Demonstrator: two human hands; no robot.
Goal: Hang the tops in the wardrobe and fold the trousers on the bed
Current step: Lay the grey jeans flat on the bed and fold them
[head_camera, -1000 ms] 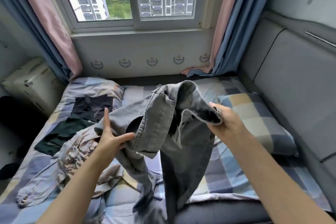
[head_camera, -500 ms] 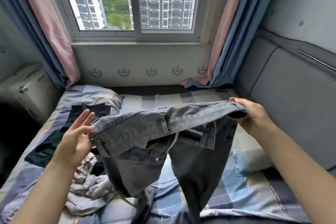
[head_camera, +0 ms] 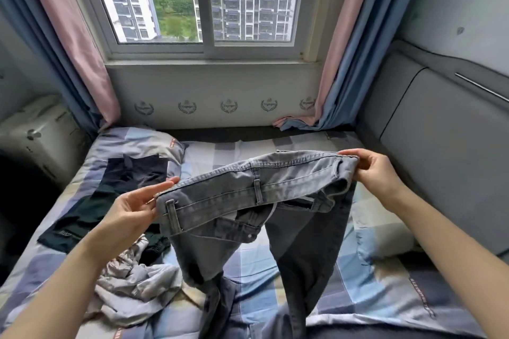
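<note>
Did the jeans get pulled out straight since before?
Yes. The grey jeans were bunched before the window; now both hands stretch the waistband wide across the bed.

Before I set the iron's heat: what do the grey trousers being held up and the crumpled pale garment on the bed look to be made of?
The grey trousers look like washed denim: matte twill, topstitched seams, belt loops. The crumpled pale garment looks thin, slightly glossy, possibly synthetic; its creases are fine and sharp, but I can't be sure.
</note>
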